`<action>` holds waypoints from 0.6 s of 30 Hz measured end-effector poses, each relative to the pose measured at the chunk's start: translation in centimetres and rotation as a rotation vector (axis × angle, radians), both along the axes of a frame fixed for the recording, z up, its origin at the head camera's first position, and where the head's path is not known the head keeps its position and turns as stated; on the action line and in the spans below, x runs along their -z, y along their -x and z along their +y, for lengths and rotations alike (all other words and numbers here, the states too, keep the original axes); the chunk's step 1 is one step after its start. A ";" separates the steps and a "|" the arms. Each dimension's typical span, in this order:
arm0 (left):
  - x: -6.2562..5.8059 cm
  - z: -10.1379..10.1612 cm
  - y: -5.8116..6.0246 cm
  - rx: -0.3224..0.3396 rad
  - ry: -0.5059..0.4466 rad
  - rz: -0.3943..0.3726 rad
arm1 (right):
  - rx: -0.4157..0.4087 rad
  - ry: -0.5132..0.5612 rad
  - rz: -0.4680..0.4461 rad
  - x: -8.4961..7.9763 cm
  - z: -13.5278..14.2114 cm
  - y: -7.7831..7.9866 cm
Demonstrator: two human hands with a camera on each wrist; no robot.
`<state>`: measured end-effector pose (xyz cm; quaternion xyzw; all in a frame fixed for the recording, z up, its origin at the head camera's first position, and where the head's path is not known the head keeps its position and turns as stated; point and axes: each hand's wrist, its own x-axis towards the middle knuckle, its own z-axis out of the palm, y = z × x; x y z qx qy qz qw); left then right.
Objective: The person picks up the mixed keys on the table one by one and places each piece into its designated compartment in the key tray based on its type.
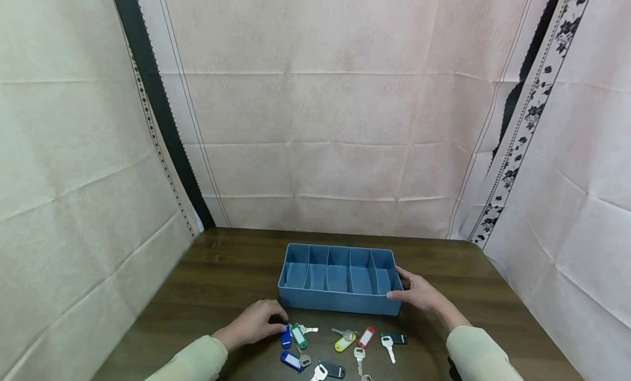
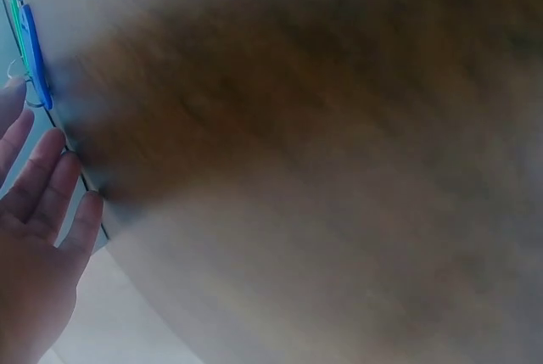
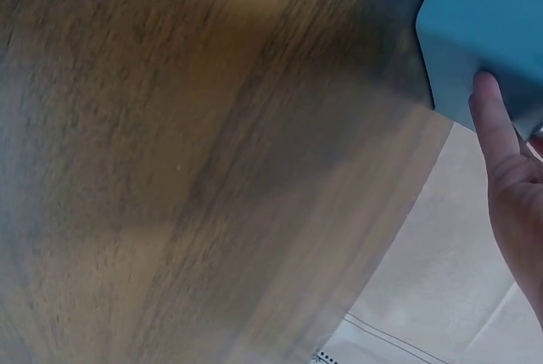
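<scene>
A blue divided tray (image 1: 340,303) with several compartments sits on the table. My right hand (image 1: 419,290) grips its right end, thumb at the front rim and fingers along the right side. In the right wrist view one straight finger (image 3: 492,114) lies against the tray's wall. My left hand (image 1: 256,322) is at the tray's front left, thumb and index fingertips right at a blue key tag (image 1: 286,338). The left wrist view shows its fingers (image 2: 53,190) spread and fairly straight beside that tag (image 2: 34,58). A green key tag (image 1: 298,337) with a key lies next to it.
Before the tray lie a second blue tag (image 1: 292,361), a yellow tag (image 1: 345,342), a red tag (image 1: 366,337), black tags (image 1: 333,369) and several keys (image 1: 388,348). Pale cloth (image 1: 315,113) hangs behind the wooden table (image 1: 236,260) and on both sides.
</scene>
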<state>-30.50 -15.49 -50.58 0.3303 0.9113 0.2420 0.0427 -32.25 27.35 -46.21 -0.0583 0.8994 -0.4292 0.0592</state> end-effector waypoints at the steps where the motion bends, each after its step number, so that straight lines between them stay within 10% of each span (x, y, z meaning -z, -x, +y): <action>1: 0.0 0.0 0.0 0.000 0.001 0.004 | -0.001 0.003 -0.006 0.0 0.0 0.0; 18: 0.4 0.3 0.0 0.006 0.044 0.094 | 0.034 0.068 -0.051 0.0 -0.3 -0.3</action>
